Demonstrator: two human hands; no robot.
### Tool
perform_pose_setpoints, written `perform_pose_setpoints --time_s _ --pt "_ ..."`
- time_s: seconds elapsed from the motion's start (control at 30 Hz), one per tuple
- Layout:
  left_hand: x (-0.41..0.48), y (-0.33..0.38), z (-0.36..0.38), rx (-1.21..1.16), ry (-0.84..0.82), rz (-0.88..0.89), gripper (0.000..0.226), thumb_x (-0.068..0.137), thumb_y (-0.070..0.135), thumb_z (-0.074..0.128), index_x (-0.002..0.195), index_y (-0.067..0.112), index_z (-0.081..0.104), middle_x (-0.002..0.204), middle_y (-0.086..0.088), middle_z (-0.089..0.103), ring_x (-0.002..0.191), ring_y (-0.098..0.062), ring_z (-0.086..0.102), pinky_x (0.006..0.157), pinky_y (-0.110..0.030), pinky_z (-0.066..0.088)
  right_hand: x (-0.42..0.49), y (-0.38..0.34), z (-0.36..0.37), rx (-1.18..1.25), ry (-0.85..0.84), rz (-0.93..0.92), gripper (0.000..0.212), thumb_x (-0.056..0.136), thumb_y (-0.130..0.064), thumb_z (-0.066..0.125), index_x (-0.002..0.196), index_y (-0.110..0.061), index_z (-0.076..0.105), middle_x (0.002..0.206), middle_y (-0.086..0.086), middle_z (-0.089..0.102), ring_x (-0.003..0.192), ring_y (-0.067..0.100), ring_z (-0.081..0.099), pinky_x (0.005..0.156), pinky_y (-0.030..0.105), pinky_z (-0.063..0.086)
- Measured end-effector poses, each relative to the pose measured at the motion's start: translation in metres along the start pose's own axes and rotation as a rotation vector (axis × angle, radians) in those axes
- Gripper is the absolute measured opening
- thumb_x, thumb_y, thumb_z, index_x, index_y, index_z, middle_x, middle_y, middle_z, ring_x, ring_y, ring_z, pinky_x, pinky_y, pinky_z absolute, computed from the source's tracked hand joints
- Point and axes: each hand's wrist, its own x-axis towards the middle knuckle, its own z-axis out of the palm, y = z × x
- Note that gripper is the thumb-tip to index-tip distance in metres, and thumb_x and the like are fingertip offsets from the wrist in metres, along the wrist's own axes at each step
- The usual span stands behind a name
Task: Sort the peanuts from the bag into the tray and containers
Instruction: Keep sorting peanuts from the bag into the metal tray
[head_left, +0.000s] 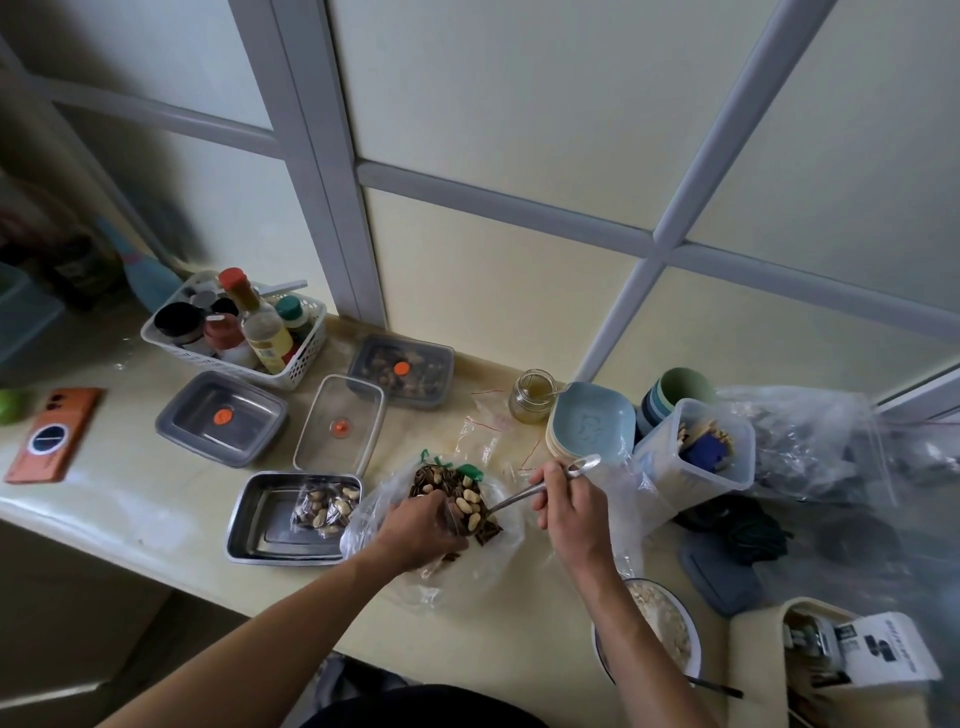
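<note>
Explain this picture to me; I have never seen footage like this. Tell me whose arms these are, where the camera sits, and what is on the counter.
No machine here: a person wears one wide-angle camera on the head, looking down at their own bare arms. The left hand grips the open plastic bag of peanuts and dark seeds. The right hand holds a metal spoon, its bowl loaded inside the bag. Left of the bag a steel tray holds a small heap of the same mix. Behind it stand a grey container, a clear container and a filled container, plus a white basket of bottles. An orange phone lies far left.
</note>
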Motion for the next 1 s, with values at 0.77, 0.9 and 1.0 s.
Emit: perform_pose_setpoints --time_s 0.77,0.9,1.0 --pt "0.007 -0.007 0.016 -0.401 0.300 -0.004 0.051 0.066 0.069 0.060 0.087 0.022 0.053 0.074 0.004 0.063 0.073 -0.023 0.061 0.063 -0.039 0.046 -0.045 -0.024 0.027 -0.435 0.013 -0.725 0.023 0.107 -0.023 0.046 0.110 -0.012 0.066 0.094 0.001 0.065 0.075 0.022 0.066 0.063 0.036 0.056" --pt "0.008 -0.006 0.017 -0.396 0.310 0.005 0.045 0.068 0.063 0.062 0.089 0.025 0.052 0.077 0.005 0.064 0.074 -0.020 0.061 0.062 -0.035 0.041 -0.044 -0.026 0.027 -0.445 0.002 -0.737 0.025 0.108 -0.024 0.045 0.107 -0.011 0.067 0.093 0.001 0.065 0.074 0.022 0.066 0.062 0.036 0.055" --pt "0.006 -0.001 0.013 -0.393 0.317 0.017 0.035 0.076 0.048 0.075 0.087 0.028 0.049 0.077 0.008 0.063 0.075 -0.018 0.060 0.063 -0.033 0.038 -0.043 -0.026 0.026 -0.461 -0.016 -0.752 0.027 0.109 -0.026 0.045 0.105 -0.012 0.068 0.091 0.001 0.065 0.072 0.022 0.065 0.061 0.037 0.055"
